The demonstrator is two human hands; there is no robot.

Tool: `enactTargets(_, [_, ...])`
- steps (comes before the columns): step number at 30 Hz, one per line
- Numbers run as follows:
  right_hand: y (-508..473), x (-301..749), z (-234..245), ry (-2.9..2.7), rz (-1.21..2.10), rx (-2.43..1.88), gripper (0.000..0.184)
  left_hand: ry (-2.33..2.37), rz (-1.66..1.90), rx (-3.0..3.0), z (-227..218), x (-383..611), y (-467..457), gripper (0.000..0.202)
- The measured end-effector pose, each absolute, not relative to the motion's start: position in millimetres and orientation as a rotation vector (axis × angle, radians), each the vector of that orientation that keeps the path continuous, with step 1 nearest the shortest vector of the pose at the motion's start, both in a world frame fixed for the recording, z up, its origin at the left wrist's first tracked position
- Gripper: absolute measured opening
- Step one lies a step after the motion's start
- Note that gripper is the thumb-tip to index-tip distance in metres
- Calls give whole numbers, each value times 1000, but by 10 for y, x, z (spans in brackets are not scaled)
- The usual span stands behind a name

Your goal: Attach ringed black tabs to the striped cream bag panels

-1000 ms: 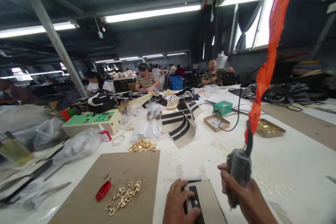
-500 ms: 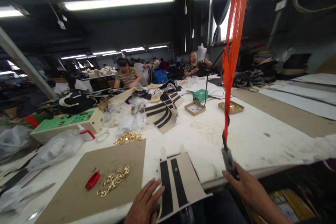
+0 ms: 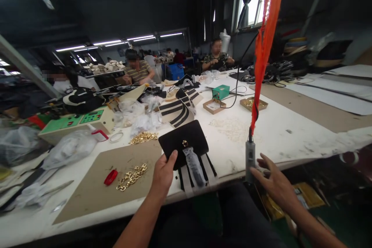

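Black flat rectangular panel [image 3: 171, 141] with gold fitting [image 3: 185, 143]: just below frame centre
Left hand [image 3: 163, 172]: pinching panel's lower-left edge
Right hand [image 3: 273, 181]: fingers spread beside hanging grey handheld tool [image 3: 250, 159], contact unclear

The single head-worn camera looks forward and down across the white surface [image 3: 290, 143], with left hand [image 3: 164, 172] and right hand [image 3: 270, 178] near, the window [image 3: 258, 2] far beyond.

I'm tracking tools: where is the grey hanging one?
In the head view, right of centre: the grey tool hangs below the orange band, beside the right hand.
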State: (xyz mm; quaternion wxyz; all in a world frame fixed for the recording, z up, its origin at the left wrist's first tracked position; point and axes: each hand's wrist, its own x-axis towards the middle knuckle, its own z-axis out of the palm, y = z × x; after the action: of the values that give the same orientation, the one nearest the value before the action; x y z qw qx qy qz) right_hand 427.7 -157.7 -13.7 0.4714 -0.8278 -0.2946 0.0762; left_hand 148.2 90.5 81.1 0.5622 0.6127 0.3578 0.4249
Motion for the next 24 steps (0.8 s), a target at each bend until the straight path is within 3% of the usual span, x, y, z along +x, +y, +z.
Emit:
enactTargets(4, [-1640, 4183, 35, -687, -97, -1959, 72, 727, 1120, 1150, 1123, 1600, 982, 50])
enactTargets(7, [-1643, 4053, 235, -745, -105, -1900, 59, 705, 1106, 1005, 1358, 1611, 928, 48])
enactTargets(16, [-1276, 3458, 917, -1023, 766, -1317, 61, 834, 738, 671, 1400, 1695, 659, 32])
enactTargets(19, [-1277, 3361, 1026, -933, 995, -1108, 52, 905, 610, 627, 1348, 1776, 428, 33])
enactTargets(24, [-1788, 3727, 1097, -626, 1302, -1031, 53, 959, 361, 941, 1142, 1803, 114, 34])
